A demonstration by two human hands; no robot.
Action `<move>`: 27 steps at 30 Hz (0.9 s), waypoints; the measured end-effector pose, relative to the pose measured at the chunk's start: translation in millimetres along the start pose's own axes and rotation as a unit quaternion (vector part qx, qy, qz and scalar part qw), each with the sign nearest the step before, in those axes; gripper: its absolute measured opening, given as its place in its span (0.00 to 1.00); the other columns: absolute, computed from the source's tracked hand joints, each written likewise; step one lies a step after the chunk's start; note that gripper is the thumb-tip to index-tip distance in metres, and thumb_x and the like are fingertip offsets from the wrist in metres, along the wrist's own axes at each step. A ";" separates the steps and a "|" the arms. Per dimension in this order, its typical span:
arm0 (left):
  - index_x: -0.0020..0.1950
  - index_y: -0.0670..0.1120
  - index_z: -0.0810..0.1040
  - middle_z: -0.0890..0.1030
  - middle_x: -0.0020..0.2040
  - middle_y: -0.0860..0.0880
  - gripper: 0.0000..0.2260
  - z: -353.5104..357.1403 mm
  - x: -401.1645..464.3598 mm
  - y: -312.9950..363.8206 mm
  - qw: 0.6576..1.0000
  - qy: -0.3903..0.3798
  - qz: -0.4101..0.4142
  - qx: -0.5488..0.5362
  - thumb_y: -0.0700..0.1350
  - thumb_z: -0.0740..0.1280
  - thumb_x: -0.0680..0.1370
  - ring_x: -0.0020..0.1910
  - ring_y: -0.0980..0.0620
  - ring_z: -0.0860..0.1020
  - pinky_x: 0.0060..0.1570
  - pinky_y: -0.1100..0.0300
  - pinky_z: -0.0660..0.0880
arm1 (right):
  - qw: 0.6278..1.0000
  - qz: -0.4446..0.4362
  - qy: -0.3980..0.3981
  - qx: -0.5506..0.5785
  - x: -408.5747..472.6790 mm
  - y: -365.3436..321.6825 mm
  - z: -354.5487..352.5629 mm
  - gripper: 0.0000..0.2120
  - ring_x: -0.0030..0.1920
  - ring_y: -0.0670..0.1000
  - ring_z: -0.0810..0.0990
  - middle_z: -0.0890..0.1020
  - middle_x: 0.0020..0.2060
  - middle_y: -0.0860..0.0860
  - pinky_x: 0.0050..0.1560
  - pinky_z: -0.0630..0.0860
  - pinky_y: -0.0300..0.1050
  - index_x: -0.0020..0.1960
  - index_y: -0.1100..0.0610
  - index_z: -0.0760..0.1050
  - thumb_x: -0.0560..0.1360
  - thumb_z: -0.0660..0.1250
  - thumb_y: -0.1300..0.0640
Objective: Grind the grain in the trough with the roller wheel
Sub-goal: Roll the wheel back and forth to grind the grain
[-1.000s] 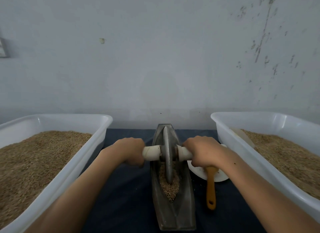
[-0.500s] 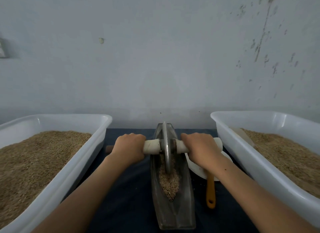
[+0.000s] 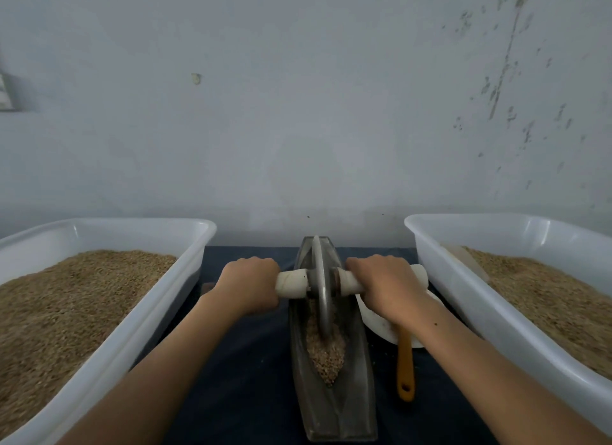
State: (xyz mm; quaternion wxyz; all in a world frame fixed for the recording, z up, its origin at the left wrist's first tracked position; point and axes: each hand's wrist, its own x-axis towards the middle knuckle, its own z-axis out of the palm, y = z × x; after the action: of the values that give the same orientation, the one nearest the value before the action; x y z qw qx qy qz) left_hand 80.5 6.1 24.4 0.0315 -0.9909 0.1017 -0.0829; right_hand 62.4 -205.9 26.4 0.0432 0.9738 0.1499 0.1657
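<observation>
A long dark metal trough (image 3: 344,408) lies lengthwise on the dark cloth in front of me. Brown grain (image 3: 326,355) fills its middle groove. The metal roller wheel (image 3: 322,285) stands upright in the far half of the trough, on a pale wooden axle. My left hand (image 3: 250,285) grips the left handle (image 3: 293,283). My right hand (image 3: 385,287) grips the right handle (image 3: 351,282), whose end sticks out past my knuckles. Both fists are curled over the handles from above.
Two white plastic tubs of grain flank the trough, one at the left (image 3: 139,319) and one at the right (image 3: 496,315). A white dish (image 3: 377,322) and an orange-handled tool (image 3: 405,368) lie right of the trough. A grey wall stands close behind.
Both hands have pushed the wheel away from me along the trough, toward its far end. More grain now lies uncovered behind the wheel.
</observation>
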 end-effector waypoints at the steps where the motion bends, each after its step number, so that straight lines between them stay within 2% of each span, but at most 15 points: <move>1: 0.53 0.51 0.74 0.79 0.47 0.51 0.11 2.8 0.7 1.4 0.999 0.046 -0.002 0.013 0.48 0.66 0.72 0.46 0.49 0.77 0.40 0.58 0.67 | 1.000 0.003 0.029 0.002 0.3 0.7 4.2 0.11 0.47 0.54 0.77 0.78 0.47 0.50 0.41 0.65 0.45 0.54 0.51 0.68 0.75 0.60 0.63; 3: 0.51 0.51 0.72 0.79 0.47 0.51 0.08 8.1 1.2 3.5 0.993 0.115 -0.006 0.020 0.48 0.65 0.73 0.46 0.49 0.77 0.39 0.58 0.65 | 0.997 -0.002 0.078 0.004 0.3 1.7 11.6 0.10 0.47 0.53 0.77 0.79 0.47 0.48 0.42 0.67 0.46 0.53 0.52 0.68 0.75 0.61 0.63; 6: 0.51 0.51 0.72 0.79 0.47 0.51 0.07 11.2 1.3 1.8 0.992 0.129 -0.004 0.006 0.48 0.65 0.73 0.46 0.49 0.77 0.39 0.58 0.65 | 0.996 -0.013 0.084 0.001 0.4 1.8 12.5 0.10 0.47 0.53 0.77 0.78 0.47 0.48 0.42 0.66 0.46 0.53 0.52 0.67 0.75 0.61 0.63; 9: 0.51 0.52 0.74 0.79 0.47 0.52 0.08 6.8 1.0 -1.3 0.997 0.072 0.012 0.001 0.49 0.66 0.73 0.45 0.51 0.77 0.40 0.59 0.66 | 1.000 -0.013 0.026 -0.009 -0.5 1.5 1.6 0.11 0.46 0.53 0.77 0.78 0.47 0.50 0.40 0.64 0.45 0.54 0.53 0.68 0.74 0.62 0.62; 14: 0.57 0.50 0.75 0.78 0.46 0.52 0.17 -7.9 -0.9 -4.2 0.995 -0.096 0.033 -0.025 0.50 0.71 0.70 0.42 0.53 0.74 0.41 0.59 0.69 | 0.991 -0.034 -0.129 -0.023 -2.9 2.8 -17.8 0.11 0.39 0.51 0.74 0.77 0.42 0.51 0.31 0.62 0.40 0.54 0.55 0.74 0.72 0.64 0.62; 17: 0.59 0.49 0.75 0.77 0.46 0.51 0.19 -9.0 -1.5 -4.6 0.991 -0.126 0.032 -0.043 0.49 0.71 0.70 0.43 0.53 0.74 0.42 0.59 0.69 | 0.988 -0.035 -0.145 -0.026 -2.5 2.9 -19.8 0.11 0.39 0.51 0.74 0.77 0.42 0.51 0.29 0.61 0.40 0.54 0.55 0.74 0.72 0.65 0.62; 20: 0.56 0.50 0.75 0.75 0.42 0.53 0.16 -6.8 -0.9 -4.4 0.995 -0.089 0.021 -0.041 0.49 0.71 0.70 0.41 0.53 0.74 0.40 0.59 0.69 | 0.995 -0.026 -0.095 -0.021 0.3 1.6 -13.3 0.10 0.42 0.52 0.76 0.78 0.44 0.51 0.35 0.65 0.42 0.53 0.54 0.73 0.73 0.64 0.61; 22: 0.54 0.51 0.75 0.77 0.42 0.53 0.13 -3.3 0.0 -3.0 0.999 -0.030 0.019 -0.024 0.49 0.69 0.71 0.42 0.52 0.76 0.40 0.59 0.69 | 0.999 -0.011 -0.037 -0.012 1.6 2.1 -4.9 0.09 0.45 0.53 0.77 0.78 0.45 0.51 0.39 0.66 0.44 0.52 0.52 0.70 0.74 0.62 0.62; 25: 0.52 0.51 0.74 0.79 0.46 0.51 0.09 3.7 0.4 0.1 0.996 0.084 0.015 0.006 0.49 0.66 0.73 0.45 0.50 0.77 0.40 0.58 0.67 | 0.999 -0.005 0.054 -0.005 2.9 3.8 10.1 0.08 0.45 0.53 0.77 0.79 0.44 0.50 0.39 0.64 0.45 0.52 0.52 0.67 0.75 0.61 0.62; 27: 0.49 0.51 0.72 0.79 0.46 0.51 0.06 7.1 -0.6 1.7 0.992 0.128 0.011 0.011 0.49 0.65 0.74 0.44 0.50 0.77 0.39 0.58 0.66 | 0.996 -0.009 0.087 -0.002 2.6 4.0 16.2 0.07 0.44 0.53 0.77 0.79 0.44 0.49 0.39 0.65 0.45 0.51 0.52 0.67 0.75 0.61 0.61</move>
State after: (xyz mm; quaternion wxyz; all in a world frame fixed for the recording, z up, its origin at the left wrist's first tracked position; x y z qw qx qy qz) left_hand 80.8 4.9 17.2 0.0300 -0.9705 0.1153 -0.2097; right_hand 71.3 -209.4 12.5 0.0338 0.9541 0.1617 0.2500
